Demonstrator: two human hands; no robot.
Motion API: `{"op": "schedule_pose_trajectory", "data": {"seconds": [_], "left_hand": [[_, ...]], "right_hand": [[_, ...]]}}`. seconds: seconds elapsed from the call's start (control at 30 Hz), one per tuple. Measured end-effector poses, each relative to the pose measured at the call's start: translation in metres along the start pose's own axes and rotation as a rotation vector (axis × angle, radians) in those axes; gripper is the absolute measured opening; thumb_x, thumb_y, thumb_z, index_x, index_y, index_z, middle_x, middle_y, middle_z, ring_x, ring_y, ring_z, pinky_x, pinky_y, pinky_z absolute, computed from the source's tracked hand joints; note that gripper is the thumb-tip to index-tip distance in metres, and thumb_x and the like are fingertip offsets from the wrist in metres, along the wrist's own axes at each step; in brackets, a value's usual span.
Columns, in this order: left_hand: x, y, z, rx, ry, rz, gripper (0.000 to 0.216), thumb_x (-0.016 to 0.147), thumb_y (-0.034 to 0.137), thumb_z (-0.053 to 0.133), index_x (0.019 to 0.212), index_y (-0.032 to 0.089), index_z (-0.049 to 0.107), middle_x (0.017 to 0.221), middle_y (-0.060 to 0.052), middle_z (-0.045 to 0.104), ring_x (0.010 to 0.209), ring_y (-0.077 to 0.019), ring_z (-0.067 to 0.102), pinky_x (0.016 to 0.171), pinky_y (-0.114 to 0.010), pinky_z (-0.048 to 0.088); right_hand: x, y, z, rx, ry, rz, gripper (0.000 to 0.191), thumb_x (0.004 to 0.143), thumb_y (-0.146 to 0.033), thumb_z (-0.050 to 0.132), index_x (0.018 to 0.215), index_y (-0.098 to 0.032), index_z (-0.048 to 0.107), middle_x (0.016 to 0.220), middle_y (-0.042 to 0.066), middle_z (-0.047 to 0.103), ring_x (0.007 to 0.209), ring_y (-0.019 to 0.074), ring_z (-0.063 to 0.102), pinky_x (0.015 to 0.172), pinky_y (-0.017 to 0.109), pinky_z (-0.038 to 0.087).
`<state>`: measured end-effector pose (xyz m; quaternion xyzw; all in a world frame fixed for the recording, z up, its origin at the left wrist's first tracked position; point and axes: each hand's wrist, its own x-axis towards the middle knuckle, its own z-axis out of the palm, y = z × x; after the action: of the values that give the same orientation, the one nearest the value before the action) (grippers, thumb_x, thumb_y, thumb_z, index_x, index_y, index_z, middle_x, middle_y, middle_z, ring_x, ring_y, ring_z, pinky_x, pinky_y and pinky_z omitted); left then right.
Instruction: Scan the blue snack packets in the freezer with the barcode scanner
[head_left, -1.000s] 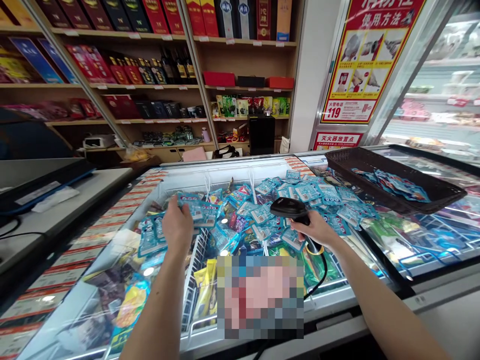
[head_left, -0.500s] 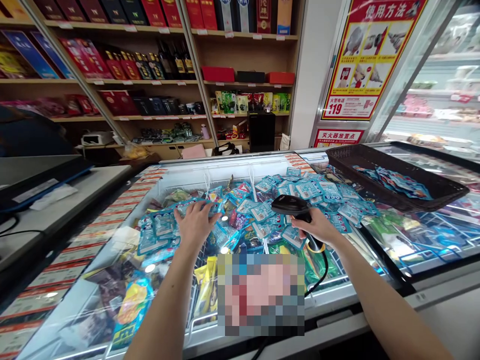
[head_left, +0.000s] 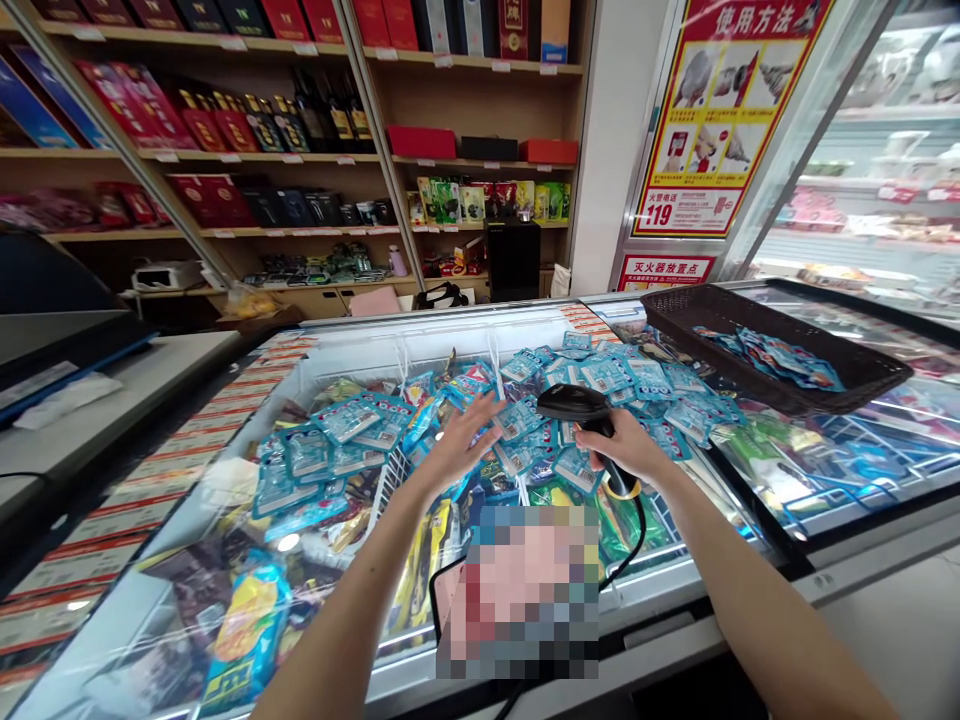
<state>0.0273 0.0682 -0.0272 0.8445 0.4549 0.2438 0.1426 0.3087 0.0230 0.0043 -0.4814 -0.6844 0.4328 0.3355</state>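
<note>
My right hand (head_left: 628, 446) is wrapped round the handle of a black barcode scanner (head_left: 574, 403), its head facing left and its cable hanging down. My left hand (head_left: 463, 446) hovers over the glass-topped freezer with fingers spread and nothing in them. Small blue packets (head_left: 351, 418) lie in a loose pile to the left of that hand. A second pile of blue packets (head_left: 606, 374) spreads behind and to the right of the scanner. A blurred-out patch hides part of the front edge below my hands.
A dark woven basket (head_left: 885, 378) with several blue packets stands at the right on the freezer (head_left: 540, 312). Bagged goods show through the glass. At the left is a counter (head_left: 176, 375) with a dark device. Stocked shelves (head_left: 300, 157) line the back wall.
My left hand has moved right, away from the left pile of packets toward the scanner. My right hand still holds the scanner in nearly the same place. The view has shifted slightly.
</note>
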Motion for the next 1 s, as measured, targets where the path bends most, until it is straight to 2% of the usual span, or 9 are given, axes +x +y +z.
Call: {"op": "schedule_pose_trajectory", "data": {"seconds": [0.1,0.2,0.27,0.37,0.53,0.67,0.83,0.9,1.0], "left_hand": [[0.002,0.011,0.009,0.039,-0.094,0.047,0.045,0.091,0.047,0.032,0.134,0.037,0.040,0.146,0.001,0.034,0.136,-0.0231,0.025,0.109,-0.052,0.006],[0.001,0.009,0.010,0.135,0.018,0.000,0.042,0.090,0.048,0.035,0.126,0.035,0.050,0.134,-0.003,0.050,0.127,-0.0247,0.038,0.109,-0.052,0.008],[0.000,0.004,0.009,0.185,0.117,-0.054,0.039,0.089,0.048,0.035,0.116,0.032,0.060,0.123,-0.005,0.057,0.119,-0.0261,0.045,0.107,-0.050,0.016],[-0.002,-0.006,0.008,0.223,0.235,-0.134,0.038,0.089,0.047,0.036,0.102,0.028,0.066,0.119,-0.008,0.058,0.114,-0.0280,0.047,0.098,-0.046,0.029],[-0.003,-0.018,0.008,0.226,0.272,-0.199,0.043,0.082,0.049,0.051,0.117,0.024,0.055,0.114,-0.012,0.059,0.115,-0.0309,0.046,0.094,-0.045,0.034],[-0.001,-0.019,0.010,0.130,0.270,-0.213,0.054,0.080,0.044,0.055,0.128,0.022,0.045,0.117,-0.012,0.056,0.112,-0.0299,0.049,0.092,-0.043,0.036],[0.002,-0.017,0.011,-0.056,0.394,-0.289,0.062,0.077,0.039,0.059,0.133,0.020,0.041,0.125,-0.015,0.050,0.114,-0.0305,0.048,0.090,-0.041,0.039],[0.003,-0.018,0.011,-0.163,0.485,-0.354,0.059,0.075,0.041,0.061,0.128,0.019,0.046,0.122,-0.014,0.052,0.110,-0.0299,0.051,0.087,-0.040,0.041],[0.003,-0.020,0.009,-0.413,0.646,-0.424,0.045,0.073,0.044,0.062,0.110,0.019,0.058,0.102,-0.009,0.061,0.090,-0.0238,0.059,0.074,-0.033,0.046]], "right_hand": [[0.001,0.001,0.000,-0.006,0.004,0.006,0.019,0.077,-0.036,0.055,0.080,-0.017,0.058,0.054,-0.001,0.059,0.048,0.0158,0.058,0.051,0.025,0.045],[0.001,0.001,0.000,-0.004,0.005,0.013,0.019,0.077,-0.036,0.055,0.080,-0.017,0.058,0.054,0.000,0.059,0.048,0.0159,0.058,0.051,0.025,0.045],[0.001,0.001,0.000,0.004,0.005,0.015,0.019,0.077,-0.036,0.056,0.080,-0.017,0.058,0.054,-0.001,0.059,0.048,0.0159,0.058,0.051,0.025,0.045],[0.000,0.001,-0.001,0.013,0.005,0.018,0.019,0.077,-0.036,0.056,0.080,-0.017,0.058,0.053,-0.001,0.058,0.048,0.0158,0.058,0.051,0.025,0.045],[0.001,0.002,-0.001,0.009,0.012,0.038,0.023,0.076,-0.039,0.056,0.081,-0.017,0.059,0.056,0.000,0.060,0.049,0.0164,0.060,0.052,0.026,0.046],[0.002,0.003,0.000,0.010,0.012,0.043,0.024,0.076,-0.040,0.056,0.082,-0.017,0.058,0.059,0.001,0.060,0.049,0.0166,0.060,0.052,0.026,0.047],[0.003,0.003,0.001,0.042,0.002,0.014,0.023,0.076,-0.040,0.056,0.081,-0.017,0.057,0.061,0.000,0.060,0.048,0.0154,0.059,0.050,0.025,0.046],[0.002,0.002,0.001,0.047,0.002,0.007,0.024,0.076,-0.040,0.056,0.080,-0.017,0.057,0.063,0.001,0.060,0.048,0.0149,0.059,0.050,0.025,0.046],[0.002,0.001,0.001,0.043,0.008,0.017,0.024,0.075,-0.040,0.056,0.081,-0.017,0.057,0.064,0.001,0.061,0.048,0.0149,0.059,0.049,0.025,0.046]]}}
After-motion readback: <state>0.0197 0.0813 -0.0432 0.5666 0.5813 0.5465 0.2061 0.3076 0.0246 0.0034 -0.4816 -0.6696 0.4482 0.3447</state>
